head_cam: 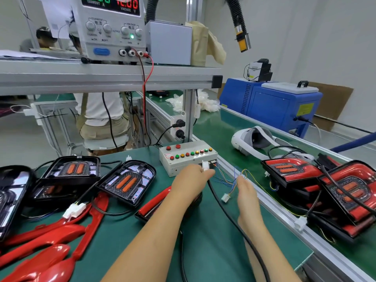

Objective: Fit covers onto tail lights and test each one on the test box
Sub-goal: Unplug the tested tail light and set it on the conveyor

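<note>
Connector (205,165), white, is pinched by the fingertips of the left hand (191,180), right against the front right corner of the test box (183,159). A black cable (223,212) trails from it toward the camera. Under that forearm lies a tail light (154,206) with a red cover, mostly hidden by the arm. The right hand (247,192) is just beside, fingertips at loose coloured wires (230,180); blur hides whether it grips them or lies spread.

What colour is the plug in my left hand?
White; the head view shows the plug in the left hand.
</note>
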